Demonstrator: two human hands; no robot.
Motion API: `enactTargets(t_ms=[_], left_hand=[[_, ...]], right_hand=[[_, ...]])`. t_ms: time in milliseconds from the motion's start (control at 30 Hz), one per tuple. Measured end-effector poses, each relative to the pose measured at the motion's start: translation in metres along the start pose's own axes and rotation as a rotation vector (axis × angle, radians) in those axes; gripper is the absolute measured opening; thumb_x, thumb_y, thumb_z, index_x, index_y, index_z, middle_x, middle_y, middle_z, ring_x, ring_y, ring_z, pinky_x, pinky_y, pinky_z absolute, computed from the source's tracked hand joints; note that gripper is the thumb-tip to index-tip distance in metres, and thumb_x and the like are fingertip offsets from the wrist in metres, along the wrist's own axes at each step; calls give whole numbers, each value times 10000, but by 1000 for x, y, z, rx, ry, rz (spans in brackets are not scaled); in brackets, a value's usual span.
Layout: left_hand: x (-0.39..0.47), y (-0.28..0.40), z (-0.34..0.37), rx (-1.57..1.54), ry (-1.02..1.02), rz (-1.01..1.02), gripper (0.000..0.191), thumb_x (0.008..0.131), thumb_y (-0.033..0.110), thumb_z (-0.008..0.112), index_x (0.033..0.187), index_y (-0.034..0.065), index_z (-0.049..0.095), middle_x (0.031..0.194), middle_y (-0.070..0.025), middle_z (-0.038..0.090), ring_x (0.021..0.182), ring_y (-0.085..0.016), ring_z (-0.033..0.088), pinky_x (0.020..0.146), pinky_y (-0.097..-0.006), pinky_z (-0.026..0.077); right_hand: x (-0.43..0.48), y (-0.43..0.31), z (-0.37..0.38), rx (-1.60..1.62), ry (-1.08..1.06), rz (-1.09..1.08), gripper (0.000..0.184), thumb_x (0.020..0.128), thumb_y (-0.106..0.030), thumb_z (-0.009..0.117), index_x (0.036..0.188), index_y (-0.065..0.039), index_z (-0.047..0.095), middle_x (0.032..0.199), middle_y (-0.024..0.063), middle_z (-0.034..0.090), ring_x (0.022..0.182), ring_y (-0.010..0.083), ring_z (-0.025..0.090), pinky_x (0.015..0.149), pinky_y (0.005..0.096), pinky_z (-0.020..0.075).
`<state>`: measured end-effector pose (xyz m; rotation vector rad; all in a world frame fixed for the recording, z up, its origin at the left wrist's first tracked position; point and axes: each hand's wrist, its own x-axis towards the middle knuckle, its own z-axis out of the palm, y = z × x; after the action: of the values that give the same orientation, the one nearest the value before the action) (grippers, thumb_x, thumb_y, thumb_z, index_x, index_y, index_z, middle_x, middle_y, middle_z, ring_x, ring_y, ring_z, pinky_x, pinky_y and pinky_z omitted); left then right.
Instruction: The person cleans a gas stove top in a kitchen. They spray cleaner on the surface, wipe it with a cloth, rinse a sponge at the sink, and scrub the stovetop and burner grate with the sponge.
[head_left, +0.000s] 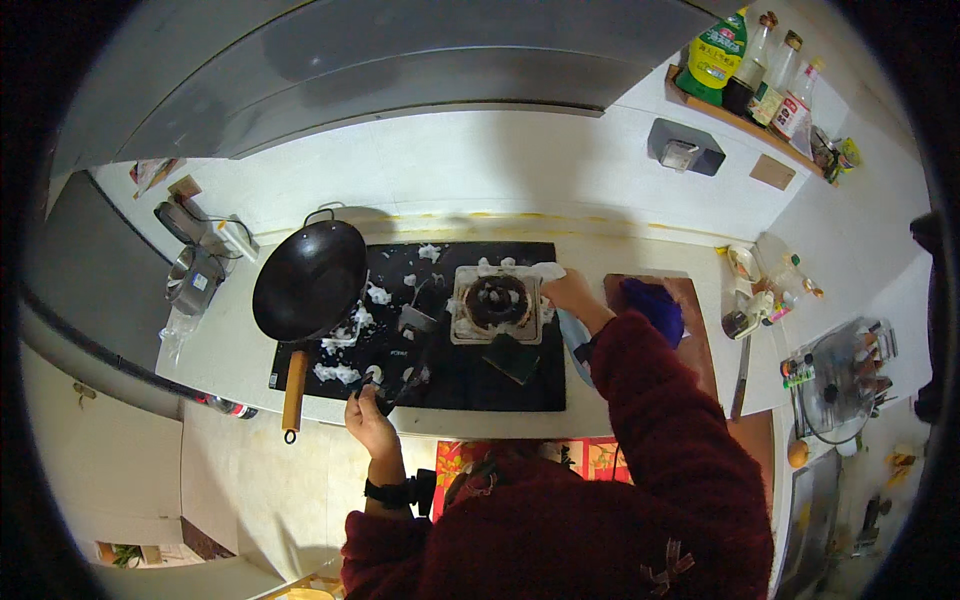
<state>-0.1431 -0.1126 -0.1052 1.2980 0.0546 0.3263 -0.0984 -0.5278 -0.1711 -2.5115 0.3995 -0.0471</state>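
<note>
Before me is a black glass gas hob (450, 390) spattered with white foam (337, 373). My right hand (576, 291) holds a white wad (550, 271), perhaps cloth or tissue, at the upper right corner of the square burner tray (459, 330). Foam dots that tray and its dark round burner (496, 300). A dark green scouring pad (511, 358) lies just below the tray. At the hob's front edge my left hand (370, 426) pinches a small dark object (384, 401), too unclear to name. A greyish metal piece (417, 319) rests between the burners.
A black wok (311, 281) with a wooden handle (295, 390) covers the hob's left side. Right of the hob are a blue bowl (574, 345), a chopping board (697, 360) with a purple cloth (656, 307), and a knife (741, 379). A range hood (420, 75) overhangs the back.
</note>
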Motion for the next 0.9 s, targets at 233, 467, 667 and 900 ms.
enactTargets(t_ms=[233, 467, 667, 900], left_hand=[[-1, -5, 16, -3, -67, 32, 218, 875, 147, 557, 688, 37, 581, 622, 52, 495, 589, -38, 394, 542, -203, 289], [-9, -5, 37, 68, -122, 31, 224, 870, 142, 557, 678, 28, 580, 615, 51, 498, 575, -45, 392, 538, -213, 301], [-14, -10, 57, 75, -135, 26, 251, 871, 142, 558, 641, 41, 566, 585, 57, 476, 551, -40, 372, 510, -228, 287], [-22, -28, 90, 159, -177, 26, 259, 866, 150, 562, 636, 35, 528, 568, 52, 427, 550, -50, 343, 491, -247, 268]], right_hand=[[-46, -9, -11, 274, 29, 258, 241, 731, -240, 625, 824, -22, 669, 724, 140, 669, 667, 250, 664, 643, 379, 517], [-84, 11, 6, 340, -22, 257, 201, 739, -187, 637, 884, -51, 668, 637, 85, 635, 545, 169, 617, 510, 317, 490], [-115, -11, -6, 282, -54, 215, 176, 754, -194, 665, 866, -58, 663, 676, 53, 637, 577, 154, 611, 538, 301, 492], [-149, 1, -90, 1052, 371, 0, 180, 738, -48, 613, 915, -61, 638, 698, 6, 595, 589, 98, 552, 532, 242, 444]])
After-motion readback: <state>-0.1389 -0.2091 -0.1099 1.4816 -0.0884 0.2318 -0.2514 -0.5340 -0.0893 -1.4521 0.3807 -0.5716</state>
